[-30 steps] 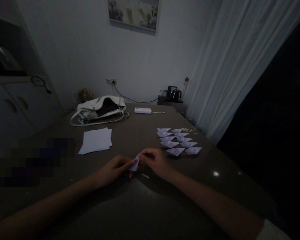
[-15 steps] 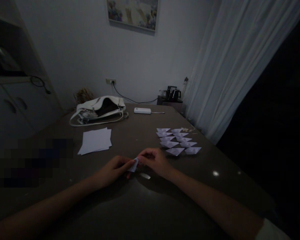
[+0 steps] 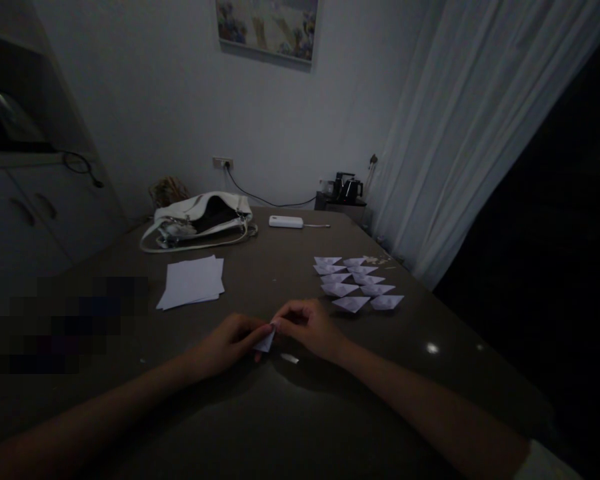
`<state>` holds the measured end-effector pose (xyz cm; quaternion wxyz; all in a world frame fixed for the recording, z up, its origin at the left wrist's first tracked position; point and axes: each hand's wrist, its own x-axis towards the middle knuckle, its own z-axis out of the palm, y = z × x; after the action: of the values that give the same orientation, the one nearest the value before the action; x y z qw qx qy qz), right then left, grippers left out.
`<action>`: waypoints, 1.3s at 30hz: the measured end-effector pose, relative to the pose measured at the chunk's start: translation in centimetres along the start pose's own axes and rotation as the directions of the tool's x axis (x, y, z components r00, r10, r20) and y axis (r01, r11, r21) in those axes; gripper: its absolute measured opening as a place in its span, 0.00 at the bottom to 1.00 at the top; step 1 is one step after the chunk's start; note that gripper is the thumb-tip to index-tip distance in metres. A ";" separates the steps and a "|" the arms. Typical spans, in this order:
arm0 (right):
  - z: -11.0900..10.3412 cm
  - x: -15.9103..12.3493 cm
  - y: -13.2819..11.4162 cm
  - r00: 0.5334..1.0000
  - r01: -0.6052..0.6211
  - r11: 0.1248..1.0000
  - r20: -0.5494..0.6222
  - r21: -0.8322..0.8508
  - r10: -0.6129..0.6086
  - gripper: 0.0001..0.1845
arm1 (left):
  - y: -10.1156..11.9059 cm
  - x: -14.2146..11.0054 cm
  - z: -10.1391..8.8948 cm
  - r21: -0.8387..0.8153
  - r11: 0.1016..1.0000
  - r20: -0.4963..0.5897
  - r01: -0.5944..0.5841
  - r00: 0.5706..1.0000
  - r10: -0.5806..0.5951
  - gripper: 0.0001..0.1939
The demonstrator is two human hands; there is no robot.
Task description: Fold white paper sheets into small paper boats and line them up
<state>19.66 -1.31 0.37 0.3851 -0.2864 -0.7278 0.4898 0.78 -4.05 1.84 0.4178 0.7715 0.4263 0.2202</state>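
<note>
A small folded piece of white paper [image 3: 265, 342] is pinched between both my hands just above the dark table [image 3: 280, 427]. My left hand [image 3: 227, 343] grips its left side with closed fingers. My right hand [image 3: 310, 325] pinches its upper right edge, fingers curled. To the right, beyond my right hand, lie several folded paper shapes [image 3: 357, 283] in two rows. A stack of flat white sheets [image 3: 193, 282] rests to the left, beyond my left hand.
A white handbag [image 3: 200, 219] and a white power bank [image 3: 286, 221] with a cable lie at the table's far end. A kettle [image 3: 347, 187] stands on a low unit near the curtain [image 3: 455, 133]. A cabinet [image 3: 25, 200] is at the left.
The folded paper has dropped slightly and my fingertips have closed tighter over it. Both hands stay in the same spot.
</note>
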 end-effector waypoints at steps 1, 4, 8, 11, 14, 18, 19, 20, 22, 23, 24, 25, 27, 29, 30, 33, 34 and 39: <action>0.0 0.0 0.0 1.000 0.003 1.000 -0.004 -0.001 -0.003 0.10 | 0.0 0.0 0.0 -0.007 1.000 -0.003 0.002 1.000 -0.002 0.26; 0.0 0.1 0.2 0.999 0.019 1.000 -0.036 -0.024 -0.020 0.09 | -0.1 0.2 0.1 -0.024 1.000 -0.006 0.006 1.000 -0.006 0.28; -0.4 0.4 0.3 0.989 0.040 0.998 -0.143 -0.045 -0.046 0.08 | -0.4 0.3 0.1 -0.034 0.999 -0.006 0.018 1.000 -0.019 0.29; -0.5 0.6 0.4 0.981 0.023 0.999 -0.194 -0.028 -0.028 0.07 | -0.6 0.3 0.1 -0.020 1.000 -0.034 0.023 0.999 -0.024 0.28; -0.4 0.5 0.2 0.980 0.003 1.000 -0.198 -0.025 -0.007 0.07 | -0.7 0.2 0.1 -0.024 0.999 -0.034 0.021 0.999 -0.022 0.28; -0.3 0.4 0.0 0.980 0.005 1.000 -0.200 -0.019 -0.009 0.07 | -0.7 0.2 0.1 -0.048 0.998 -0.025 0.034 0.999 -0.036 0.27; -0.3 0.5 0.1 0.979 0.011 1.000 -0.202 -0.019 -0.014 0.07 | -0.7 0.2 0.1 -0.052 0.998 -0.026 0.039 0.999 -0.040 0.27; -0.3 0.5 0.2 0.978 0.017 1.000 -0.208 -0.016 -0.020 0.07 | -0.7 0.2 0.1 -0.058 0.997 -0.026 0.043 0.999 -0.045 0.27; -0.5 0.6 0.4 0.972 0.025 1.000 -0.234 -0.011 -0.026 0.07 | -0.8 0.3 0.0 -0.073 0.997 -0.029 0.040 0.999 -0.042 0.28; -0.6 0.7 0.5 0.967 0.024 1.000 -0.255 -0.007 -0.025 0.07 | -0.9 0.4 0.0 -0.077 0.996 -0.034 0.038 0.999 -0.040 0.29; -0.7 0.8 0.6 0.960 0.021 1.000 -0.278 -0.001 -0.021 0.07 | -0.9 0.4 -0.1 -0.078 0.996 -0.039 0.036 0.998 -0.039 0.29; -0.8 0.8 0.7 0.954 0.015 1.000 -0.299 0.004 -0.013 0.07 | -0.9 0.4 -0.1 -0.075 0.996 -0.043 0.037 0.998 -0.041 0.29; -0.9 0.9 0.7 0.947 0.006 1.000 -0.321 0.015 -0.001 0.07 | -1.0 0.5 -0.2 -0.072 0.997 -0.046 0.038 0.998 -0.042 0.27; -0.9 0.8 0.7 0.948 0.009 1.000 -0.320 0.023 -0.001 0.07 | -1.0 0.5 -0.2 -0.076 0.997 -0.042 0.030 0.999 -0.034 0.26; -0.8 0.8 0.6 0.948 0.012 1.000 -0.317 0.024 -0.004 0.07 | -1.0 0.5 -0.2 -0.080 0.997 -0.043 0.023 0.999 -0.026 0.26; -0.7 0.7 0.5 0.950 0.020 1.000 -0.312 0.023 -0.012 0.07 | -1.0 0.4 -0.1 -0.089 0.996 -0.052 0.017 0.998 -0.021 0.26; -0.7 0.7 0.6 0.950 0.021 1.000 -0.311 0.020 -0.013 0.07 | -1.0 0.4 -0.1 -0.093 0.995 -0.056 0.022 0.998 -0.028 0.26; -0.7 0.9 0.8 0.947 0.032 0.999 -0.321 0.033 -0.020 0.08 | -0.9 0.3 0.0 -0.088 0.995 -0.084 0.037 0.995 -0.045 0.26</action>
<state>19.78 0.06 0.03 0.5098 -0.3453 -0.6500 0.4454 0.52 -3.57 1.05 0.4363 0.7337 0.4498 0.2628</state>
